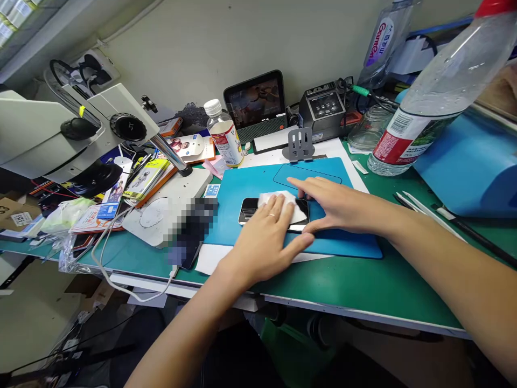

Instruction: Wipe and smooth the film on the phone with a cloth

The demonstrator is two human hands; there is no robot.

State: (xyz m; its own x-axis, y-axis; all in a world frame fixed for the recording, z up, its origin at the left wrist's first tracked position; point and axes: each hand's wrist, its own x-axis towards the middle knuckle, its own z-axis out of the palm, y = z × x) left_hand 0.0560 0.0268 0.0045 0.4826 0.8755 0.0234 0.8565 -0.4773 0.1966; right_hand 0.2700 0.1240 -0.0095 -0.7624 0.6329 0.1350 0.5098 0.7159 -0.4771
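A smartphone (249,207) with a dark glossy face lies flat on the blue work mat (236,183). Over its middle is a folded white wipe (298,213). My left hand (269,237) lies on this wipe with its fingers stretched out flat, pressing it against the phone; a ring shows on one finger. At the phone's right end, my right hand (329,205) spans the short side, thumb at the near edge and another finger at the far edge. The index finger reaches out over the mat. My fingers and the wipe hide much of the phone's surface.
A microscope (81,129) stands at left, beside a pixelated dark phone (191,237) and its white cable (104,258). Behind the mat are a drink bottle (226,134), a screen device (256,99) and a black box unit (323,110). A large water bottle (420,126) and tweezers (428,213) are at right.
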